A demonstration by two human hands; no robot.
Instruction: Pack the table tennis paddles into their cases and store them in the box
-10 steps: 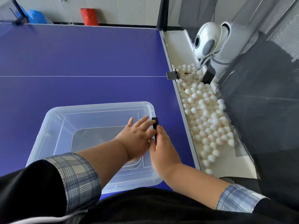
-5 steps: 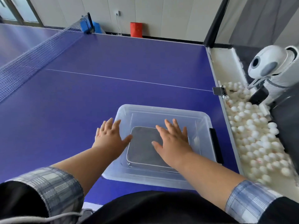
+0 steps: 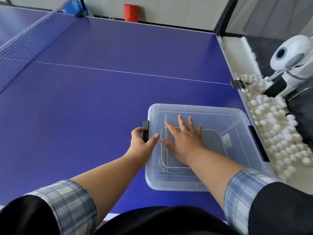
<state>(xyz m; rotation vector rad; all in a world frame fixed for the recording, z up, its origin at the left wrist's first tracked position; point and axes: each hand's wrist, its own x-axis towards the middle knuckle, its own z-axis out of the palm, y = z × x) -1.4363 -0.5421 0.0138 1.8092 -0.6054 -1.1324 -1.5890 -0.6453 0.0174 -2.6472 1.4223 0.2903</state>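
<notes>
In the lower right of the frame, the clear box (image 3: 199,112) is sitting lidded; the left hand (image 3: 140,146) is pinching its black latch (image 3: 145,130), while the right hand (image 3: 183,139) is lying flat, fingers spread, on the lid (image 3: 220,126)

Bare forearms, rolled plaid cuffs, black outer layer.
The left hand (image 3: 141,145) and right hand (image 3: 183,139) are bare; grey-blue checked shirt cuffs (image 3: 243,189) sit turned back over black sleeves (image 3: 284,209), above a black garment at the waist.
</notes>
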